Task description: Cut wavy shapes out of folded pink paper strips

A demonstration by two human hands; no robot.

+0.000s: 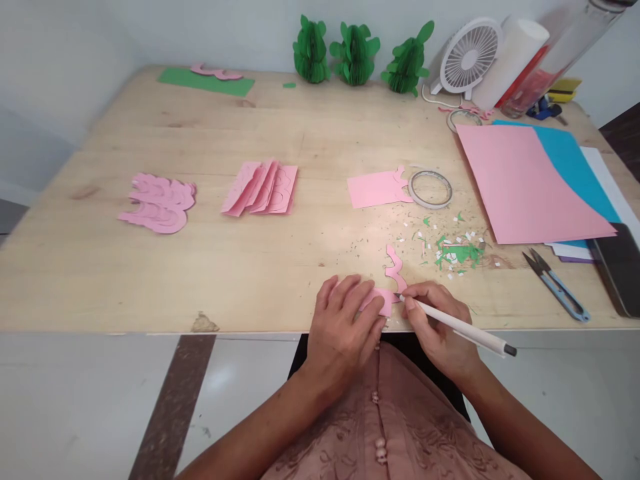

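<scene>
Near the table's front edge, my left hand lies over a small pink paper piece, fingers spread and pressing on it. A wavy pink paper strip reaches away from that piece, its near end beside the pen tip. My right hand is closed around a white pen with a dark end. The pen's tip touches the pink paper just right of my left fingertips. Part of the paper is hidden under my left hand.
Green and white scraps lie beyond my right hand, near a tape roll. Thread snips, a phone and pink sheets are at right. Folded pink papers and pink cut-outs lie left. Green paper shapes and a fan stand behind.
</scene>
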